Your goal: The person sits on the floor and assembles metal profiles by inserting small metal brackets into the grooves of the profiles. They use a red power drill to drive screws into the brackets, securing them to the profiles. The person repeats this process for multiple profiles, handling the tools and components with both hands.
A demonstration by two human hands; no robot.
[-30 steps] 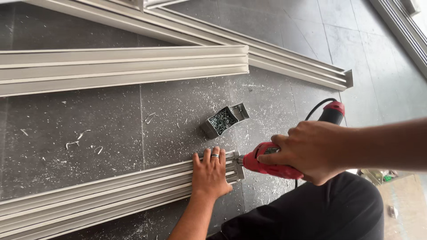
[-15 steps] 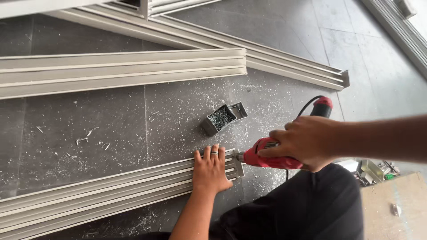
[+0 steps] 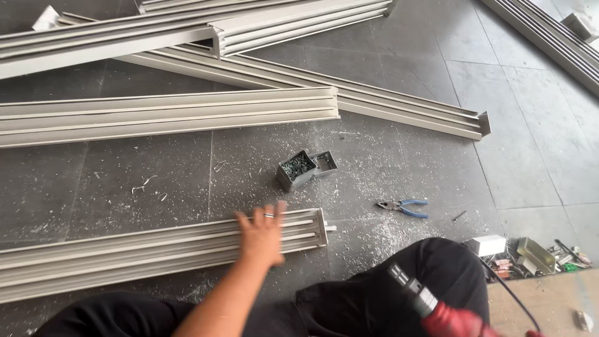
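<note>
Nearest you, at the bottom right, the red drill point(image 3: 437, 309) lies over your dark trouser leg with its bit end pointing up-left; your right hand is out of frame, so you cannot tell how its fingers sit on it. Your left hand point(image 3: 262, 234) lies flat, fingers spread, on the near rail point(image 3: 125, 256), close to its cut end, which stops just short of the pliers point(image 3: 402, 207). That rail is a long, pale, ribbed metal section lying on the grey floor: likely light for its length and stiff, but it will swing if you lift it from one end, and the cut end probably has sharp burrs. Press or grip on the flat ribs, back from the end. Just beyond sits an open box point(image 3: 298, 170) of screws amid shavings. Farther off lie more rails point(image 3: 168, 115).
</note>
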